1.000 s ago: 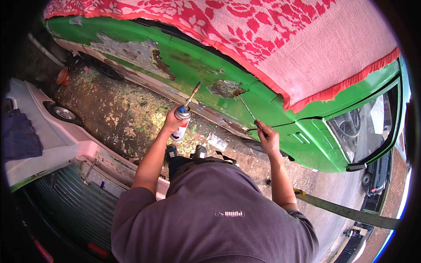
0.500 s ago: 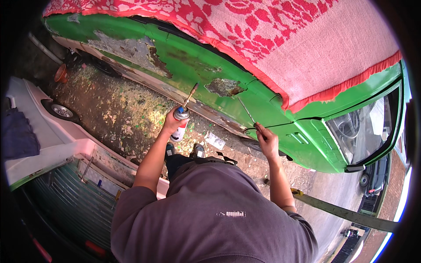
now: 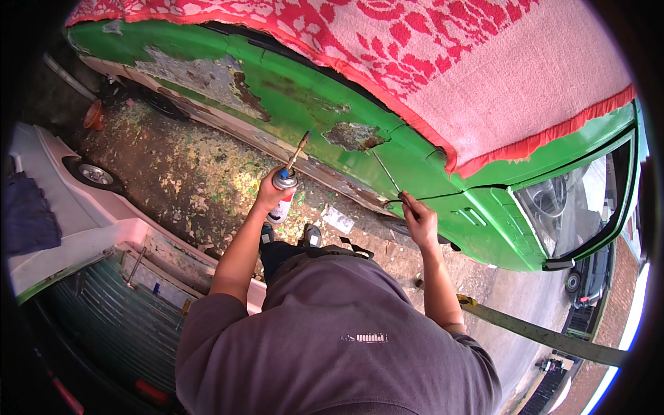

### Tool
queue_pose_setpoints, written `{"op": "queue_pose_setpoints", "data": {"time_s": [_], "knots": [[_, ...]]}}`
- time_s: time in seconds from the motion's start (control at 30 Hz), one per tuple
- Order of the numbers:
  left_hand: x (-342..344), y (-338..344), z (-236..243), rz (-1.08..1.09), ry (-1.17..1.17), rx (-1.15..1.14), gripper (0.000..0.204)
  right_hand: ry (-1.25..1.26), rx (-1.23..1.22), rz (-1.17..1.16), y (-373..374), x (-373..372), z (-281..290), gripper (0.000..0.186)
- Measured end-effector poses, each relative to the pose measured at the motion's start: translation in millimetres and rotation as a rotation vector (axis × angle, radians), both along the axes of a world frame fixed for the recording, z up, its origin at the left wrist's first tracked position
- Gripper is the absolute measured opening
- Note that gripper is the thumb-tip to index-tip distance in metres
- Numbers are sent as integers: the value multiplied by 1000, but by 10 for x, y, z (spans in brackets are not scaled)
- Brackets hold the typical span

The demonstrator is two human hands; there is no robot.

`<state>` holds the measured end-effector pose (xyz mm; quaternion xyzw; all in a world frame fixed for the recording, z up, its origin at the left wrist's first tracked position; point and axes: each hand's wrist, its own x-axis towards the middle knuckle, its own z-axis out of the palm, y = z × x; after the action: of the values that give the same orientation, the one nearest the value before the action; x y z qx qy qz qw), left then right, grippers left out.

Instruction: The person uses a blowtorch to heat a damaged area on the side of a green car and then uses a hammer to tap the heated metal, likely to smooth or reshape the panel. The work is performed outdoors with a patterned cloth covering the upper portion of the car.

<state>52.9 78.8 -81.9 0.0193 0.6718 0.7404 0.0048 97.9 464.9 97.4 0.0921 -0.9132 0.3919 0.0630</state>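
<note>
My left hand [image 3: 268, 191] is closed around a gas blowtorch [image 3: 281, 207], a red and white canister with a blue fitting. Its brass-coloured nozzle [image 3: 298, 150] points up and slightly right at the lower side of the green car body [image 3: 277, 128]; I cannot make out a flame. In my right hand [image 3: 420, 224] is a thin long-shafted tool, perhaps a screwdriver [image 3: 386, 171], gripped by its dark handle. The tool's tip is at or close to the lower right edge of a bare, rusty patch [image 3: 354, 136]. Whether it touches the metal I cannot tell.
A pink and red patterned towel [image 3: 477, 104] drapes over the car. Paint flakes litter the ground [image 3: 200, 173] around my shoes. A pale pink vehicle [image 3: 131, 232] stands close on my left. An orange cone-like object [image 3: 93, 115] lies at far left; a beam [image 3: 539, 332] extends at right.
The screwdriver-like tool's tip has shifted slightly up and left along the patch's edge. The blowtorch has barely moved, and both hands keep their grips.
</note>
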Motion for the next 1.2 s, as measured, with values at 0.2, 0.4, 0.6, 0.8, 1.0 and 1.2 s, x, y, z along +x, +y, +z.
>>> {"op": "queue_pose_setpoints", "data": {"time_s": [0.2,0.4,0.6,0.8,1.0,1.2], "knots": [[89,-5,-137,-20,-27,-6,56,-57,46,-19,21,29,-42,32],[-29,-1,82,0,24,27,57,-35,8,-11,-32,14,-20,33],[-145,-123,162,91,-4,65,52,-6,-10,5,-84,3,-14,32],[-137,-193,134,34,24,68,51,-3,-19,5,-163,40,4,32],[-69,-70,152,7,38,80,53,-26,-4,2,-221,71,6,32],[-181,-172,232,2,51,62,54,-26,-4,-12,-276,89,42,32]]}}
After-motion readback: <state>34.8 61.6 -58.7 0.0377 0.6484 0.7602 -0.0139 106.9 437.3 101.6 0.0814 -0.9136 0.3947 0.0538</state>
